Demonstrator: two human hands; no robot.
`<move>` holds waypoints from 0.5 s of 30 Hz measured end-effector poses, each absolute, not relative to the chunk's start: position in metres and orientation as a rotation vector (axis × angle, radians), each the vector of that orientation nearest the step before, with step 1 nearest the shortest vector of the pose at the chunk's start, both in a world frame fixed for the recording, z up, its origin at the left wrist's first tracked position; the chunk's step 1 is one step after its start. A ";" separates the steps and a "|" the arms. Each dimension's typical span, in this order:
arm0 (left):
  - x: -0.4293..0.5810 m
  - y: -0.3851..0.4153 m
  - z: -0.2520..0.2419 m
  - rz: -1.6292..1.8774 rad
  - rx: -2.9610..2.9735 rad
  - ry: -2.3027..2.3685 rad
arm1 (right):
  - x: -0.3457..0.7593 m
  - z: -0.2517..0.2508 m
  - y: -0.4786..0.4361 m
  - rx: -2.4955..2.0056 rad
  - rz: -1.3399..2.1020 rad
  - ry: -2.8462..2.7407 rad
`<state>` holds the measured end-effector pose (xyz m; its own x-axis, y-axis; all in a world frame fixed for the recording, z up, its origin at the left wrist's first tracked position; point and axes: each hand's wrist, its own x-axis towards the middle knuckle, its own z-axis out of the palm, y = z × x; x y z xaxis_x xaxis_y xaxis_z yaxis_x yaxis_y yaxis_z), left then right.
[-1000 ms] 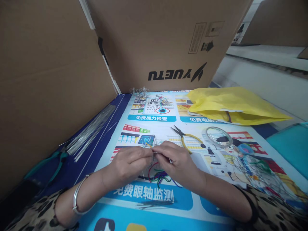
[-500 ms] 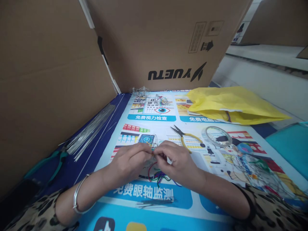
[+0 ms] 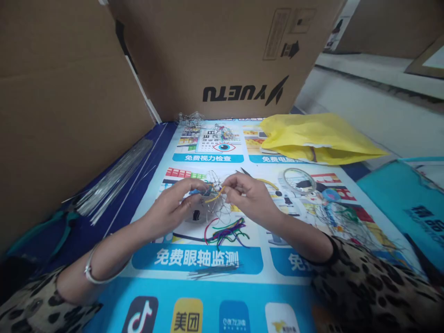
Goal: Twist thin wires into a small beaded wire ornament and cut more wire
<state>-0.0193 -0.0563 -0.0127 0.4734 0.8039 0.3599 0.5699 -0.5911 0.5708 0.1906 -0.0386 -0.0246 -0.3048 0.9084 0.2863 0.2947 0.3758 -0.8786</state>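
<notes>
Pinching a yellow cord (image 3: 215,197), the right hand (image 3: 251,199) faces the left hand (image 3: 180,201), which grips a wire tangle (image 3: 214,178) midway between the worktop (image 3: 130,203)'s near and far edges; a hard tug could snag cord on stray wire.

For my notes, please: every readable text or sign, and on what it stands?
"YUETU", inverted: cardboard
Arrow: cardboard
"免费视力检查": sheet
"免费电脑", rest hidden: sheet
"免费眼轴监测": sheet
"免费", rest hidden: sheet
"美团": yellow icon, sheet
Musical note: black icon, sheet
"精品": turquoise item
Too blurred: other icons, eye chart, small print
</notes>
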 end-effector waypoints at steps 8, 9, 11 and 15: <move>-0.019 -0.055 -0.014 0.886 2.351 1.250 | 0.194 -0.025 -0.025 -0.967 1.222 -1.624; -0.019 -0.055 -0.015 0.903 2.332 1.254 | 0.195 -0.026 -0.024 -0.966 1.226 -1.610; -0.020 -0.054 -0.019 0.948 2.298 1.236 | 0.197 -0.029 -0.023 -0.990 1.219 -1.594; -0.021 -0.048 -0.032 1.180 2.168 1.228 | 0.203 -0.033 -0.024 -1.155 1.042 -1.633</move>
